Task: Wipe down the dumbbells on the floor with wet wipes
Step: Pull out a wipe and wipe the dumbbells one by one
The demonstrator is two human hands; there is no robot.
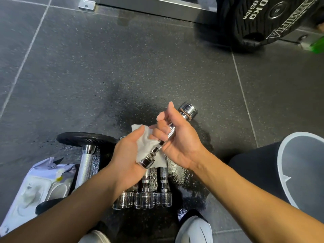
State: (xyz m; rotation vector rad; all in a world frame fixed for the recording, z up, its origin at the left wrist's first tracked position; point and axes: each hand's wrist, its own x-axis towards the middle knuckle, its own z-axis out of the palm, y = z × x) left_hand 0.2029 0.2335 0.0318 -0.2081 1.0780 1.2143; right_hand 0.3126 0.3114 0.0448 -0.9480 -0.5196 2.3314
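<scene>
Right hand [178, 137] grips the dumbbell [158, 146] by its handle above the floor, bar slanting near-left to far-right, while left hand [129, 155] curls round the wipe [145, 148] under the near head, best placed to rub outward

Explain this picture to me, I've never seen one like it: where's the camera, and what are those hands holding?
There is no machine here: a person wears a camera on the head, so the picture looks down at their own hands. The right hand grips the handle of a small chrome dumbbell, fingers curled round it. The left hand holds a white wet wipe against the dumbbell's near end. Below, on the dark floor, lie three more chrome dumbbells side by side, a bigger bar with a black plate to their left, and a pack of wipes beside that.
</scene>
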